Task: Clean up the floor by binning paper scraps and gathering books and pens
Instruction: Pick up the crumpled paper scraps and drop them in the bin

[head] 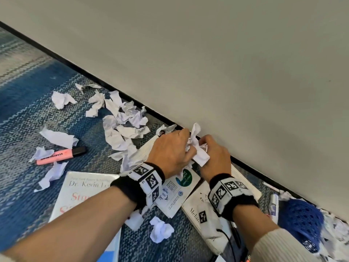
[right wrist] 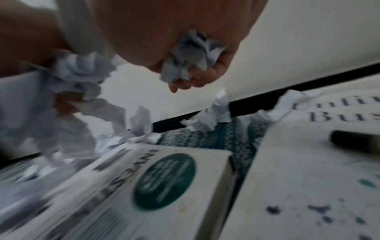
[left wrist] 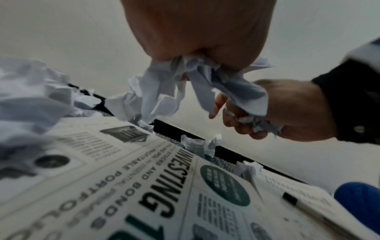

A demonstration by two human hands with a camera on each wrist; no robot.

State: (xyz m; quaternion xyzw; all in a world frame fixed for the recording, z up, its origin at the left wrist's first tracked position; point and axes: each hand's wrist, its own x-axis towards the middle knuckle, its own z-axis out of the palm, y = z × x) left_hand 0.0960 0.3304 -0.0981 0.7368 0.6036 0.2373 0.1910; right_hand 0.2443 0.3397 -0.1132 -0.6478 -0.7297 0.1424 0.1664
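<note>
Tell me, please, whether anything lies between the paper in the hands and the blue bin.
Nothing visible blocks it. Both hands, left hand and right hand, grip crumpled paper above the books; the blue bin sits to the right, and only the flat white book lies between.

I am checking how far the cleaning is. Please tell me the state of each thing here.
Left hand: grips crumpled paper.
Right hand: grips crumpled paper.
Held paper: off the floor, between both hands.
Other scraps: on the carpet.
Highlighter: capped, on the carpet.
Books: closed, on the floor.
</note>
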